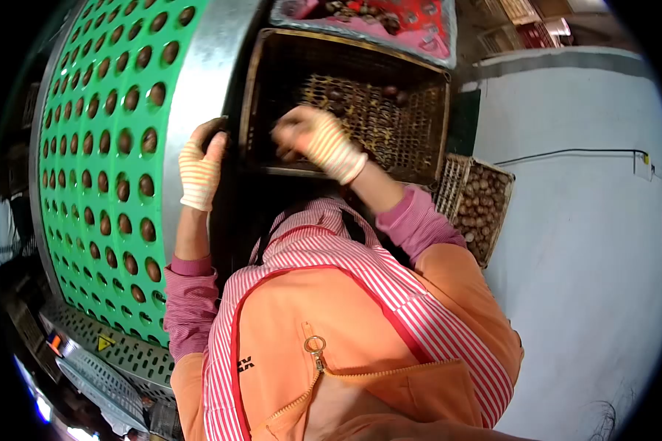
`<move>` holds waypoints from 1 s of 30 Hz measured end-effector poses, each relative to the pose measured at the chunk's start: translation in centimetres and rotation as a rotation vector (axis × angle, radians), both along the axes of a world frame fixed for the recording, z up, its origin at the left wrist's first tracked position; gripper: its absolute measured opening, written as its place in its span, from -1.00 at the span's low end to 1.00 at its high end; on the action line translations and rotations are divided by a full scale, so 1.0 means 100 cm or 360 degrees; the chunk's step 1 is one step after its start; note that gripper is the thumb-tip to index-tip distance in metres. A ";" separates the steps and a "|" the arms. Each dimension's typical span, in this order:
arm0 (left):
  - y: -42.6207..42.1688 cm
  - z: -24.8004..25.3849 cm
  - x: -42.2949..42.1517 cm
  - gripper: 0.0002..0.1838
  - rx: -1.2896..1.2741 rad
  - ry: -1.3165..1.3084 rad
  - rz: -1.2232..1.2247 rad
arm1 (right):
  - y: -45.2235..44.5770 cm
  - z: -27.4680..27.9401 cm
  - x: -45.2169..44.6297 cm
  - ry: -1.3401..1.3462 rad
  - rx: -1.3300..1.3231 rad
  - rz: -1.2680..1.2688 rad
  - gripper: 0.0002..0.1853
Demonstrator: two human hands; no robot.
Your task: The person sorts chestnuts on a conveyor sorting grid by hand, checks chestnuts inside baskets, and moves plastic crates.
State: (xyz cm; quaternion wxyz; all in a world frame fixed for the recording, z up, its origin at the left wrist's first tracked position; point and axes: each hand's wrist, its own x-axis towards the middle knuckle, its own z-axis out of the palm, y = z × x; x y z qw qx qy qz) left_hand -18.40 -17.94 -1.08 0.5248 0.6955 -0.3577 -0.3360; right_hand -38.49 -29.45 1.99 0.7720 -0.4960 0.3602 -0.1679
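My left hand [202,165], in a striped fingerless glove, is at the metal edge [217,62] beside the green board. Its fingers curl round a dark round item [215,135]. My right hand [312,140], gloved the same way, hangs over the near left part of a brown plastic crate [353,44]. Its fingers are bent and blurred, and what they hold, if anything, cannot be made out. A few brown round items [396,94] lie on the crate's mesh bottom. Rows of similar brown items [148,140] fill many holes of the green board [136,81].
A red and pink lined tray [426,29] with brown pieces stands beyond the crate. Right of the crate is a basket full of brown round items [485,198]. A perforated metal strip [125,353] and a light blue crate [103,386] are at lower left. A pale wall [574,206] rises at right.
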 end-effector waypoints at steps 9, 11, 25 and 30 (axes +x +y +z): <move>-0.119 -0.086 -0.095 -0.36 0.0814 -0.0748 -0.1475 | -0.198 -0.164 -0.160 0.1879 -0.0844 -0.0315 -0.43; -0.138 -0.082 -0.123 -0.24 0.0908 -0.1026 -0.1855 | -0.210 -0.165 -0.152 0.1917 -0.0623 -0.0301 -0.39; -0.172 -0.172 -0.175 -0.46 0.0325 -0.1750 -0.2901 | -0.185 -0.213 -0.141 0.2054 -0.1084 0.0415 -0.46; -0.178 -0.174 -0.184 -0.44 0.0682 -0.1750 -0.2756 | -0.160 -0.233 -0.139 0.1998 -0.1216 0.0541 -0.42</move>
